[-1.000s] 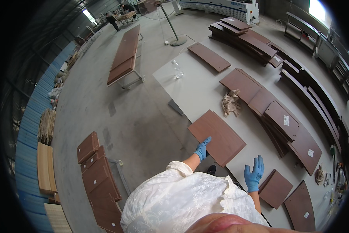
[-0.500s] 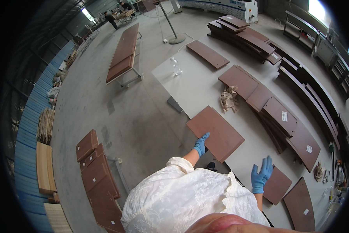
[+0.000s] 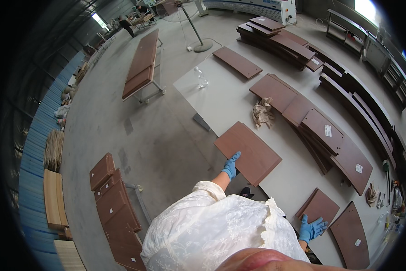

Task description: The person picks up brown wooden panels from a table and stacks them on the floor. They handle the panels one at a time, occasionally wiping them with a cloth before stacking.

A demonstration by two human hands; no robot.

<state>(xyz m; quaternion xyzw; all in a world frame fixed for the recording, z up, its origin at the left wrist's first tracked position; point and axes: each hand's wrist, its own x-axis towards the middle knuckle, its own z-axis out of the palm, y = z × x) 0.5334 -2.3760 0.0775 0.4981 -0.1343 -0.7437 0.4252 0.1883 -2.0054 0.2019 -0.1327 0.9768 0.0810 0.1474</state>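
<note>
Centrally, left hand (image 3: 231,165): we see it blue-gloved at the near left edge of the larger brown panels (image 3: 252,153), with a fingertip on the upper face; the underside is hidden, so we cannot tell how its fingers close.
Larger brown panels: we find them stacked slightly out of line, partly on the grey counter (image 3: 291,174) and jutting past its near left edge.
Right hand (image 3: 311,230): we note the fingers spread wide over the near right edge of the smaller brown panels (image 3: 318,205).
Smaller brown panels: we locate them on the counter near its near edge, just beside a curved panel (image 3: 350,235) bearing a white label.
Crumpled brown paper (image 3: 262,113): we observe it beside the overlapping long panels (image 3: 277,90), beyond the larger stack.
Clear bottle (image 3: 200,77): we see it near the counter's far left corner.
</note>
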